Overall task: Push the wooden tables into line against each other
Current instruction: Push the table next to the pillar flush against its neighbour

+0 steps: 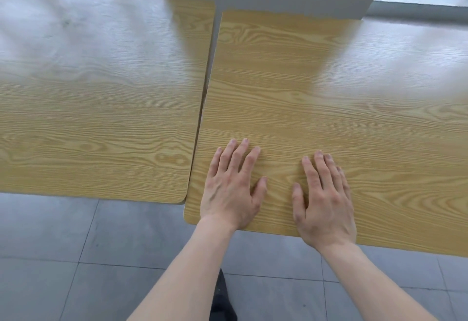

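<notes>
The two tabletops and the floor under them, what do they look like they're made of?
Left tabletop and right tabletop: probably wood-grain laminate, not solid wood; the grain looks printed and the smooth surface gives window glare. Floor: grey matte tiles, judging by the grout lines.

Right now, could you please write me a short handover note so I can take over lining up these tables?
Left hand and right hand: both flat, fingers spread, on the right table near its front left corner.
Left table sits alongside; the side edges nearly meet.
Done: tables brought together.
Left: the right table's front edge sticks out nearer you; a slim gap shows between them farther back. Square them up.
</notes>
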Demonstrator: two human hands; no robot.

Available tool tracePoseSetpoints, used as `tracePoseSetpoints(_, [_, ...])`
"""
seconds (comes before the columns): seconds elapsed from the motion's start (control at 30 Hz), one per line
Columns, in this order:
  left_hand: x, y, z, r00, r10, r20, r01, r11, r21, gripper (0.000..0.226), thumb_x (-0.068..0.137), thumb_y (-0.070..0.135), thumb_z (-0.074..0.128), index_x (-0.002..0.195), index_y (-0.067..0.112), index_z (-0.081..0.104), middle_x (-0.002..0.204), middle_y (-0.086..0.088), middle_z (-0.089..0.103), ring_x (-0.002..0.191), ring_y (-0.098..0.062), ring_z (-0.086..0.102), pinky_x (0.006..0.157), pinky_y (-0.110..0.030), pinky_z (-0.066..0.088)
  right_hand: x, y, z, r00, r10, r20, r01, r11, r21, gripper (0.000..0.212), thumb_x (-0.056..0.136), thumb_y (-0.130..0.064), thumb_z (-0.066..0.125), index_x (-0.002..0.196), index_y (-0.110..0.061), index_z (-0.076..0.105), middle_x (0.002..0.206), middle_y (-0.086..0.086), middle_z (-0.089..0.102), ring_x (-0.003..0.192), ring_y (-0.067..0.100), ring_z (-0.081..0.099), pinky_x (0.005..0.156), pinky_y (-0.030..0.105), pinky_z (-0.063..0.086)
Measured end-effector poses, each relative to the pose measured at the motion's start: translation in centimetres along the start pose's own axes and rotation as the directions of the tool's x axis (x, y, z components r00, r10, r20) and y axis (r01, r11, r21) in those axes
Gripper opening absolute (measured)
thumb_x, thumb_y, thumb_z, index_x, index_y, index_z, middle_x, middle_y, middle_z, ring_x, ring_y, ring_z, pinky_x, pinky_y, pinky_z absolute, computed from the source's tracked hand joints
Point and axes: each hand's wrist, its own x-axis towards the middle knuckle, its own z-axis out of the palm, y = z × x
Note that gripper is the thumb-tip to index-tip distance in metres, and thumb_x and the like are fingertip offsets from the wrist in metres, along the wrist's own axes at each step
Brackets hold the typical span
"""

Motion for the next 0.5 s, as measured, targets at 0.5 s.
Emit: tracePoseSetpoints(0.5, [4.7,-0.7,-0.8,0.998,0.049,0.045,-0.048,0.998,-0.026,0.061,0.101,0.056,0.035,0.156,0.031,0.031,0.167,0.007,0.023,0.157,-0.016,0.007,0.127,-0.043,0.008,4.0,-0.5,-0.4,0.998,0.052,0.045,-0.052,0.999,-0.011,0.058,0.101,-0.038,0.04,0.151,-0.01,0.042,0.162,0.014,0.034,0.155,0.029,0.021,0.125,0.049,0.018])
